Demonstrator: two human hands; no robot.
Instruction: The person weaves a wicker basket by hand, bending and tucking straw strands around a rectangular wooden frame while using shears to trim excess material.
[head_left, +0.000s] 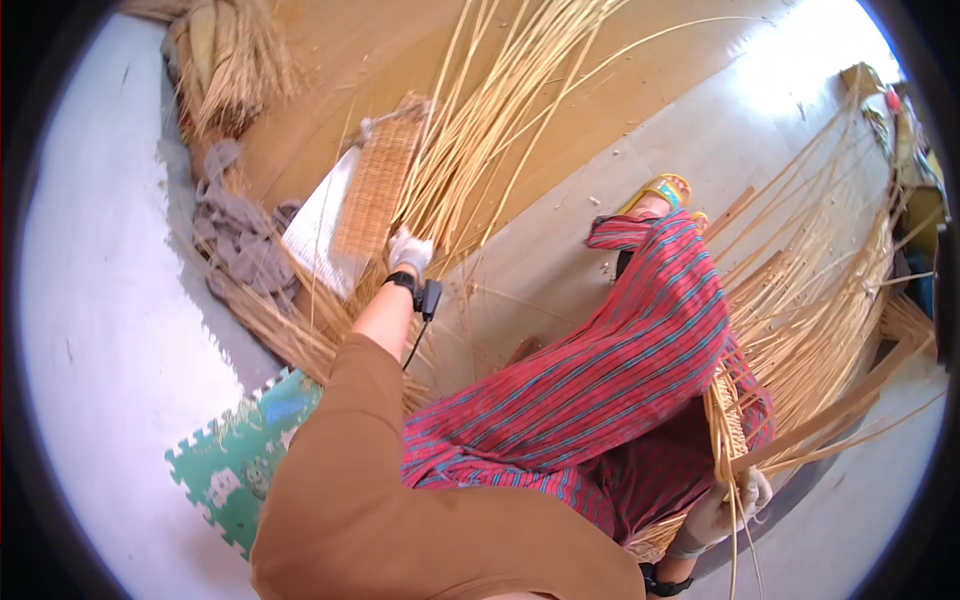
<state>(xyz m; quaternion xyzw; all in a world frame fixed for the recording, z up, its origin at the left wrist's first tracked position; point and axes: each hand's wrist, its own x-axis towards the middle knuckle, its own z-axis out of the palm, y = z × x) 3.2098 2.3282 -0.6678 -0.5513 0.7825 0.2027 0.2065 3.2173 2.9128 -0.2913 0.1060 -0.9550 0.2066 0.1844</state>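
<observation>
Pale straw-yellow canes [500, 110], fanned over a tan floor [330, 60]. Honey-brown woven panel [376, 190], fine checked weave, on a white sheet [318, 235]. Grey-mauve cloth [235, 235], crumpled. Red skirt [610, 370] with thin teal and blue stripes. Ochre-brown sleeve [350, 480]. White gloves on the left hand [410, 250] and right hand [730, 505]; black band [402, 280] at the left wrist. Yellow sandal [660, 190] with turquoise trim. Green foam mat [235, 465], jigsaw-edged, with blue and white figures. Light grey concrete [110, 300], bare.
</observation>
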